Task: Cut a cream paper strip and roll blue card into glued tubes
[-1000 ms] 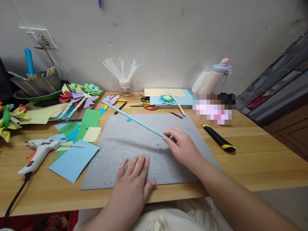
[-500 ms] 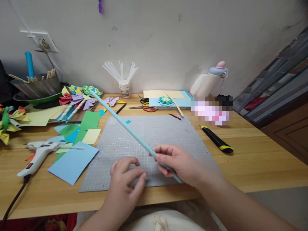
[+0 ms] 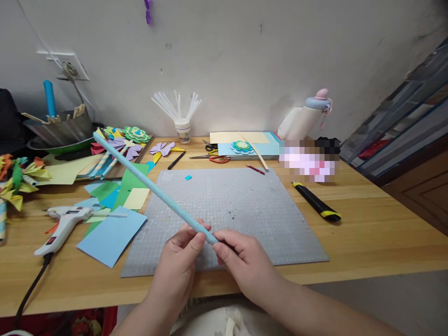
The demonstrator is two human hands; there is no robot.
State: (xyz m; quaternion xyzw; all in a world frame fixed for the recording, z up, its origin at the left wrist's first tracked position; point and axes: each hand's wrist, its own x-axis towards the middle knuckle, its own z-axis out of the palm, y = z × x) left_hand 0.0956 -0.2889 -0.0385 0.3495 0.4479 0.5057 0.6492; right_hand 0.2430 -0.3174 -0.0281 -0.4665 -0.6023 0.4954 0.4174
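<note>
A long, thin light-blue paper tube [image 3: 150, 190] slants up and left from my hands over the cutting mat. My left hand [image 3: 182, 254] is closed on it near its lower end, thumb on top. Right beside it, my right hand [image 3: 245, 261] pinches the tube's lower end, fingers curled around it. That end is mostly hidden by my fingers. Below both hands lies the grey cutting mat [image 3: 245, 200], with a small blue paper scrap [image 3: 188, 178] on it.
On the left are a hot glue gun [image 3: 63, 226], a blue paper sheet [image 3: 112, 238] and green paper pieces. Behind the mat stand a paper cup [image 3: 182, 130] of white sticks, scissors [image 3: 213, 157] and a layered paper flower [image 3: 241, 147]. At right lie a utility knife [image 3: 317, 201] and a bottle [image 3: 311, 114].
My left hand has closed on the tube, having been apart from it with fingers spread. The tube has shifted left and down, and my right hand now grips its lower end.
</note>
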